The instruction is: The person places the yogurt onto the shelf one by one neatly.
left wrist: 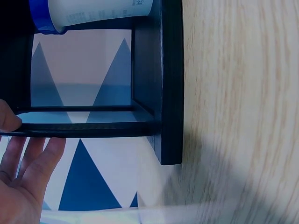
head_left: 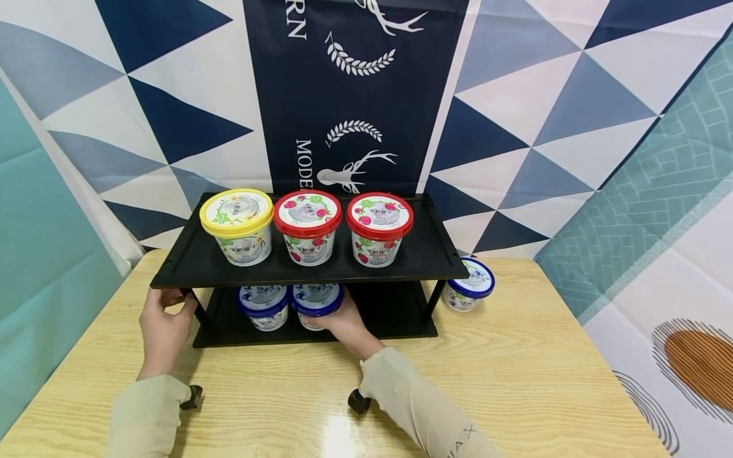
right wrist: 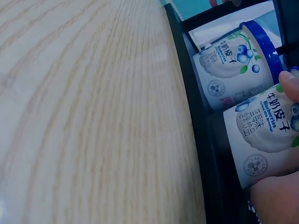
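My right hand (head_left: 350, 323) reaches under the upper deck of a black two-tier shelf (head_left: 432, 242) and grips a blue-lidded blueberry cup (head_left: 316, 299). In the right wrist view, thumb and palm wrap the held cup's side, its label facing the camera. A second blue-lidded cup (head_left: 263, 304) stands upright just left of it on the lower deck. At the shelf's left end, my left hand (head_left: 163, 327) holds the front leg (left wrist: 93, 129), thumb on one side and fingers on the other in the left wrist view.
On the upper deck stand a yellow-lidded cup (head_left: 237, 222) and two red-lidded cups, one in the middle (head_left: 308, 222) and one on the right (head_left: 379, 222). Another blue-lidded cup (head_left: 466, 283) sits on the wooden table (head_left: 515, 356) right of the shelf. Patterned cloth (head_left: 498, 114) hangs behind.
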### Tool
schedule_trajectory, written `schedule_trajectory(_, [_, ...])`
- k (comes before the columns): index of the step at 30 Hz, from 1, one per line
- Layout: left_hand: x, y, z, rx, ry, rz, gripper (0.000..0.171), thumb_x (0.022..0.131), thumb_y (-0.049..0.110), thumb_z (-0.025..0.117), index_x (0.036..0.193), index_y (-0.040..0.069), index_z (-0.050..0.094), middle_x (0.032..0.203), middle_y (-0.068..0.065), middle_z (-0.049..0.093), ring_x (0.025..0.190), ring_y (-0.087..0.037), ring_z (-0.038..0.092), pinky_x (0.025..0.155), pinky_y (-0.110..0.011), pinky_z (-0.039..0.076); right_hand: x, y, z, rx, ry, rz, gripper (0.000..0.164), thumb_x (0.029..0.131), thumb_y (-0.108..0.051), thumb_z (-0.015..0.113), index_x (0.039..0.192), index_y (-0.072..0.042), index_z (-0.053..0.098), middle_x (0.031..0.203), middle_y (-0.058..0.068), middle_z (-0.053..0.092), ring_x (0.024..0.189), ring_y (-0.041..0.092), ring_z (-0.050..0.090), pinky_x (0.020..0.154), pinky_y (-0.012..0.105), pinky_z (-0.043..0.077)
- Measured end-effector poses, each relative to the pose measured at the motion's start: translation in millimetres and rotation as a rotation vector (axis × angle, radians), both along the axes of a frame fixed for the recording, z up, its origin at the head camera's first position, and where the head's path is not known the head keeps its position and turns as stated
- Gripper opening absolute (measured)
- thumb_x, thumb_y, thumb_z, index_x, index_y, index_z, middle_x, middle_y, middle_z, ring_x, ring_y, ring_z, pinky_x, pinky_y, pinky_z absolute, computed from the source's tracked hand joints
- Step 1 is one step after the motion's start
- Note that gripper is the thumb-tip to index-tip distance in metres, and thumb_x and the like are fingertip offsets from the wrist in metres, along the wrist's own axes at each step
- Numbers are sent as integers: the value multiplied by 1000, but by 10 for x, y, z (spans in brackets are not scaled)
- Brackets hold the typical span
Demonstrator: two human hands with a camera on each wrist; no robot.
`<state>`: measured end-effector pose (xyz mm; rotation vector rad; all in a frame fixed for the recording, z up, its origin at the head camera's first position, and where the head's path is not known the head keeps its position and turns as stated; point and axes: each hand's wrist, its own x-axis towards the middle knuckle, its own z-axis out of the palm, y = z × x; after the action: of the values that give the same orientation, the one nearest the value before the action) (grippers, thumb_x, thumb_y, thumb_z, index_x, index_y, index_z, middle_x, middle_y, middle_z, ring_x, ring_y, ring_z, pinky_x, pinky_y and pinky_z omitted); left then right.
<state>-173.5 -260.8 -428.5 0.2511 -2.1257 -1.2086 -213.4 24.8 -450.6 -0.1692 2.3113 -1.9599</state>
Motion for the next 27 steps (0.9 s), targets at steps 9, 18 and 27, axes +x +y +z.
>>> schedule_trajectory(9, [-5, -12, -17, 1, 7, -8, 31, 84, 1, 60, 114, 4, 54, 86, 26, 46, 80, 14, 46, 73, -13, 38, 5, -16, -77, 18, 11, -39, 96, 66, -13, 85, 144, -9, 28, 135, 14, 47, 125, 30, 46, 105, 44, 39])
schedule_trajectory(18, [-10, -7, -6, 7, 14, -9, 31, 85, 0, 59, 115, 4, 54, 86, 26, 47, 80, 14, 46, 74, -15, 40, -10, -28, -95, 2, 24, -50, 97, 66, -13, 84, 144, -9, 27, 138, 14, 44, 127, 30, 45, 106, 43, 38])
schedule_trajectory(27, [-11, -11, -13, 8, 10, -7, 33, 85, 1, 60, 117, 3, 53, 86, 28, 46, 80, 16, 45, 72, -11, 38, -22, -39, -97, -11, -3, -37, 97, 68, -16, 83, 145, -11, 24, 139, 13, 42, 127, 29, 44, 107, 42, 37])
